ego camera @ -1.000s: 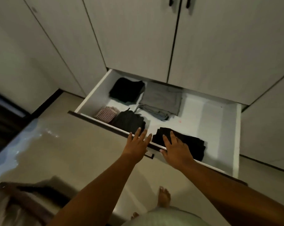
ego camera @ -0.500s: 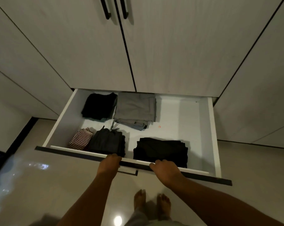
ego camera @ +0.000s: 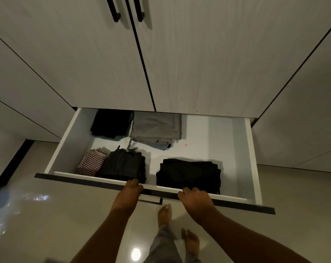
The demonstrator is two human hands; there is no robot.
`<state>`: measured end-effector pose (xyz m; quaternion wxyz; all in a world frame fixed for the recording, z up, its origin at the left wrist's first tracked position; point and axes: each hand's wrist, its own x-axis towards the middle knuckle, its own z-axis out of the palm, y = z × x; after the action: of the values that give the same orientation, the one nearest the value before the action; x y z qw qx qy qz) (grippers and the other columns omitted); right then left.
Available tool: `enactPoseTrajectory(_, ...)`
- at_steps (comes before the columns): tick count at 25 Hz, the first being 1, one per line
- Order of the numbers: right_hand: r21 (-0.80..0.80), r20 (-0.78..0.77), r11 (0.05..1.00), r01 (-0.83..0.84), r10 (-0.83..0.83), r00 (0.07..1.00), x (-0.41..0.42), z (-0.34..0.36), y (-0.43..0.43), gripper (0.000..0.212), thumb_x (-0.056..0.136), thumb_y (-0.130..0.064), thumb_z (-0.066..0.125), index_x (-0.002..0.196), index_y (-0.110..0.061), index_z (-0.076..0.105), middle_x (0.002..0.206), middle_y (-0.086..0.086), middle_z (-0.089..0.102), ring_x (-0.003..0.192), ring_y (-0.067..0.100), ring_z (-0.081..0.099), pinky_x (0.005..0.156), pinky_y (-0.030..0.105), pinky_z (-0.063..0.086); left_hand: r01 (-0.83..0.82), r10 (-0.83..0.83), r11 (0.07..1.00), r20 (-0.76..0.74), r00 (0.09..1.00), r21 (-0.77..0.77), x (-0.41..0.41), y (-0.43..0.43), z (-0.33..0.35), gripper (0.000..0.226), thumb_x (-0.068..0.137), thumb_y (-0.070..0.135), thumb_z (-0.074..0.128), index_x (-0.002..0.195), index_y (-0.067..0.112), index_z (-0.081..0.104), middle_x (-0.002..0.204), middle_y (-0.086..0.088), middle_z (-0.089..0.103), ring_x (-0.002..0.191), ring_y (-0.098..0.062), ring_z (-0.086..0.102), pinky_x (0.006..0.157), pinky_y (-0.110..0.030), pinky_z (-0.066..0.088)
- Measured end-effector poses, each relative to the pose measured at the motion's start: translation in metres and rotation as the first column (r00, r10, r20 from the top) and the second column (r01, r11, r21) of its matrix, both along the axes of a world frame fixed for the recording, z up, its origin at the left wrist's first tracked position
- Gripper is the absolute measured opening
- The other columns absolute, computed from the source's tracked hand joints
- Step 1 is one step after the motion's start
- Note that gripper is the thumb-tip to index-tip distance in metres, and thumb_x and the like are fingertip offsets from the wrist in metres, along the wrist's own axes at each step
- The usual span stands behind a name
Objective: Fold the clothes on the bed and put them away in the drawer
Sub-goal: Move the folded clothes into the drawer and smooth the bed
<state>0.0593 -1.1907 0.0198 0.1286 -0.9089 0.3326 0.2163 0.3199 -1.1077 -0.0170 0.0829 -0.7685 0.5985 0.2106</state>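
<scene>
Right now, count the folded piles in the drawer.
5: black pile back left, grey pile beside it, checked cloth front left, charcoal pile next to it, second black pile front middle. More may hide underneath.

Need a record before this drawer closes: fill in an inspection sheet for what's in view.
Surface: white drawer floor, bare at right.
Job's things: five folded piles inside: black pile back left, grey pile beside it, checked cloth, dark grey pile, wide black pile in front.
Clutter: small red speck.
Grips: left hand and right hand each curl over the drawer front.
Cables: nothing seen.
Surroundings: closed wardrobe doors, glossy floor, bare feet.
</scene>
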Motion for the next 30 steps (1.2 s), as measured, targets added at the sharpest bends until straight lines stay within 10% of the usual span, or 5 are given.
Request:
enactPoseTrajectory(10,-0.179,0.152,0.963,0.203,-0.177,0.972,0.035,-0.014,-0.11,0.043,0.097,-0.012,0.06,0.138,-0.011,0.049,0.137,0.013,0.048,0.121,0.029,0.053,0.09,0.039,0.056,0.119,-0.104,0.949,0.065,0.992,-0.291,0.029,-0.116,-0.01,0.072,0.036,-0.009,0.095,0.105,0.0,0.074,0.097,-0.017,0.072,0.088,-0.035,0.072,0.065,-0.037,0.062)
enactPoseTrajectory(16,-0.25,0.11,0.918,0.308,-0.289,0.951,0.045,-0.041,-0.134,0.086,0.069,-0.003,0.083,0.147,0.002,0.045,0.143,0.026,0.052,0.13,0.041,0.054,0.106,0.047,0.046,0.165,-0.187,0.951,-0.058,0.981,-0.261,0.058,-0.153,-0.036,0.077,0.069,-0.014,0.075,0.141,-0.001,0.051,0.146,-0.021,0.051,0.135,-0.035,0.05,0.106,-0.049,0.048)
enactPoseTrajectory(25,-0.121,0.212,0.843,0.524,-0.494,0.843,0.08,-0.035,-0.174,0.069,0.099,-0.022,0.054,0.157,-0.003,0.02,0.161,0.017,0.027,0.148,0.033,0.03,0.122,0.041,0.024,-0.151,0.079,0.953,-0.267,0.96,-0.262,0.067,-0.205,-0.021,0.065,0.103,0.016,0.046,0.16,0.016,0.014,0.165,0.006,0.006,0.154,-0.016,0.008,0.122,-0.029,0.006)
enactPoseTrajectory(28,0.245,0.236,0.646,0.723,-0.763,0.601,0.108,-0.026,-0.178,0.065,0.101,-0.019,0.055,0.156,-0.006,0.024,0.156,0.016,0.035,0.14,0.031,0.042,0.115,0.039,0.037,-0.676,0.496,0.733,-0.623,0.605,-0.073,0.058,-0.213,-0.011,0.052,0.101,0.012,0.053,0.151,0.012,0.037,0.156,-0.009,0.039,0.147,-0.027,0.032,0.119,-0.034,0.03)
enactPoseTrajectory(30,0.728,0.154,0.09,0.68,-0.987,-0.035,0.115,-0.031,-0.201,0.059,0.101,-0.011,0.054,0.155,-0.008,0.03,0.154,0.014,0.041,0.139,0.029,0.044,0.114,0.037,0.037,-0.839,0.667,0.397,-0.745,-0.014,0.372,0.065,-0.243,-0.003,0.03,0.104,0.009,0.046,0.134,0.01,0.053,0.137,-0.015,0.055,0.139,-0.036,0.042,0.107,-0.034,0.039)
